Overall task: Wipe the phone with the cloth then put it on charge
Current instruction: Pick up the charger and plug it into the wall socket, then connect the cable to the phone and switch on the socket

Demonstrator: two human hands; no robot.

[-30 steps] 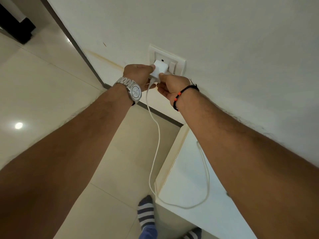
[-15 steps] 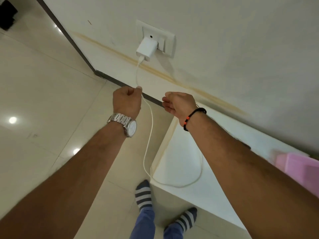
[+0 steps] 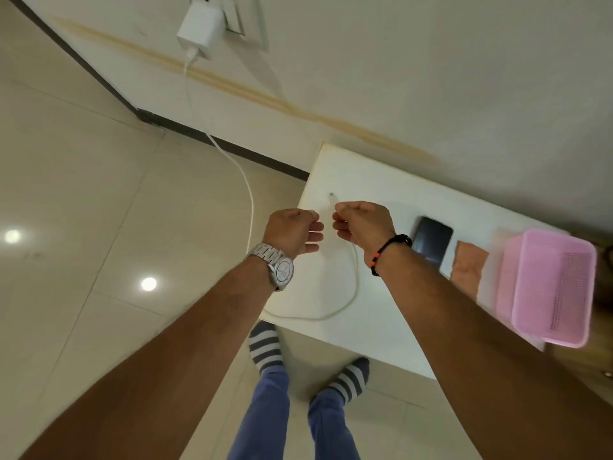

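With the charger [image 3: 199, 29] now plugged in, your right hand [image 3: 363, 225] pinches the cable's connector end [image 3: 331, 198], your left hand [image 3: 292, 232] curls loosely empty, and the phone [image 3: 431, 242] waits on the table [image 3: 381, 327] beside the cloth [image 3: 467, 270].

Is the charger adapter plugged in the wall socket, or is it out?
Plugged in. The white adapter sits against the socket plate on the wall, and its cable hangs down from it.

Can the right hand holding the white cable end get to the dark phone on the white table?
Probably yes. The right hand pinches the white charging cable near its plug, and the dark phone lies just beyond its wrist on the white table, with nothing between.
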